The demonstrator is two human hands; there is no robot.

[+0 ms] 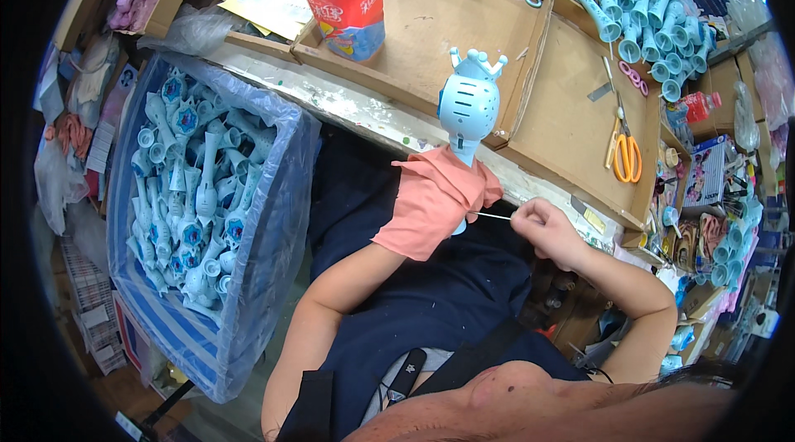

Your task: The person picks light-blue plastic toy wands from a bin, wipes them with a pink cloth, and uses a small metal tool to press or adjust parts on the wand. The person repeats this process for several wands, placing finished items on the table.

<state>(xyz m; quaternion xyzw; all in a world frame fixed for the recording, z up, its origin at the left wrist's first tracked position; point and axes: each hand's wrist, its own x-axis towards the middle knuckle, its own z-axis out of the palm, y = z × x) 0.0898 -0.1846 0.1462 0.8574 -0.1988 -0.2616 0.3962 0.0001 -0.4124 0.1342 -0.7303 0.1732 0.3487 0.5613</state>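
Note:
A light blue plastic toy wand head (469,107) with a crown top and slots in its rounded body stands upright in front of me. My left hand (471,216) is closed round its lower part through a salmon-pink cloth (435,198), which hides most of the fingers. The toy's lower tip shows below the cloth. To the right, my right hand (546,231) is closed in a pinch on a thin white stick (494,216). The stick's other end meets the toy's lower part beside the cloth; the exact contact is hidden.
A plastic-lined blue bin (302,169) full of blue toy parts stands left. Ahead, a cardboard tray (431,7) borders a red-capped bottle (346,7). Orange-handled scissors (627,152) and small rings (633,78) lie right. More blue parts (633,7) are piled behind.

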